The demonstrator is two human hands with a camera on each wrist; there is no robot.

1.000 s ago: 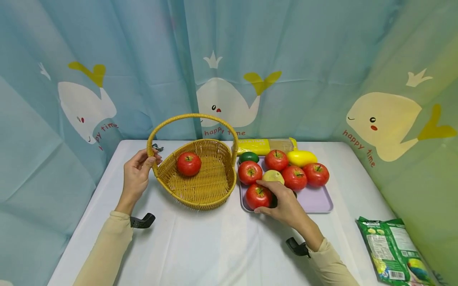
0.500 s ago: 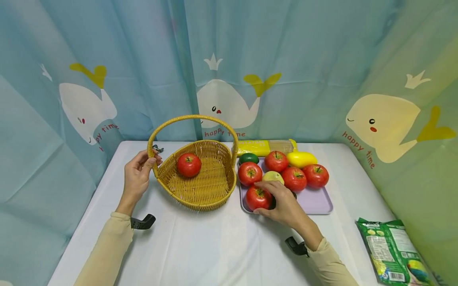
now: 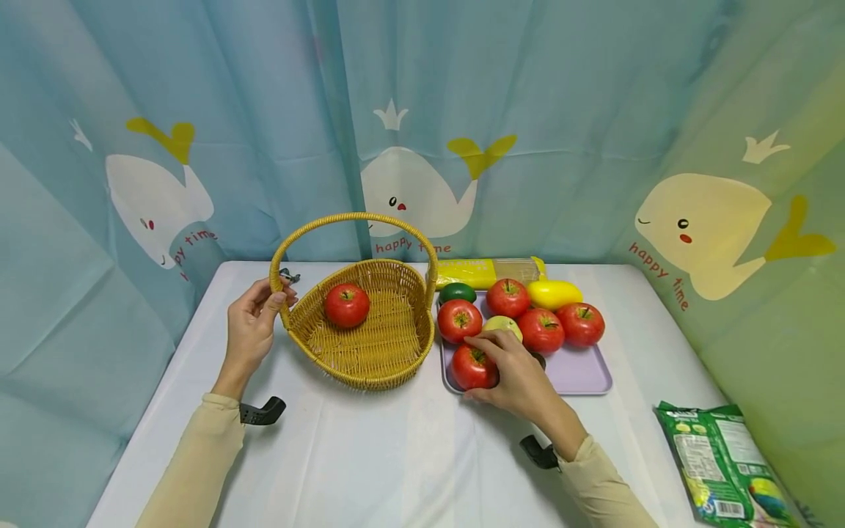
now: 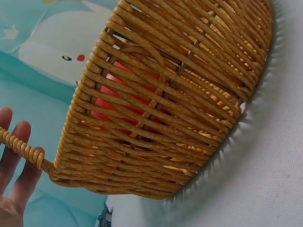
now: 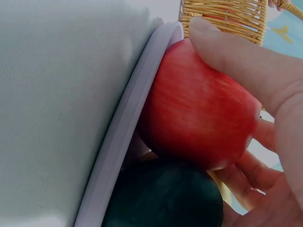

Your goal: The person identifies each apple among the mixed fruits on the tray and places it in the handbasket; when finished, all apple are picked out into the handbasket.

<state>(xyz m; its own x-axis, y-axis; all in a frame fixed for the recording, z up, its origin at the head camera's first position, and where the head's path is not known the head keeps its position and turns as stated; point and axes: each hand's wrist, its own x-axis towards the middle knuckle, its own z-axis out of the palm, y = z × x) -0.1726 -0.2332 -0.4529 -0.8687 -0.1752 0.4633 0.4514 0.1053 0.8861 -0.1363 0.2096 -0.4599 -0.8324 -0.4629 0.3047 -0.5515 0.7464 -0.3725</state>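
My left hand (image 3: 254, 319) holds the left side of the handle of a yellow wicker basket (image 3: 359, 359), its fingers behind the handle (image 4: 21, 149) in the left wrist view. A red apple (image 3: 346, 305) lies inside the basket toward the left. At the front left corner of a lilac tray (image 3: 581, 374), my right hand (image 3: 518, 374) grips another red apple (image 3: 472, 367), thumb in front and fingers behind. In the right wrist view this apple (image 5: 201, 104) is close inside the tray's rim (image 5: 125, 123), beside a dark green fruit (image 5: 165, 194) that the hand mostly hides in the head view.
More red apples (image 3: 541, 330), a pale yellow-green fruit (image 3: 502, 326), a small green fruit (image 3: 457, 292) and a yellow fruit (image 3: 556, 294) crowd the tray. Behind it lies a yellow pasta packet (image 3: 469, 273). A green bag (image 3: 722, 462) lies at the right edge; curtains surround the table.
My right hand has edged slightly left, closer around the front apple. The left hand keeps its hold on the basket handle, and the basket stays in place.
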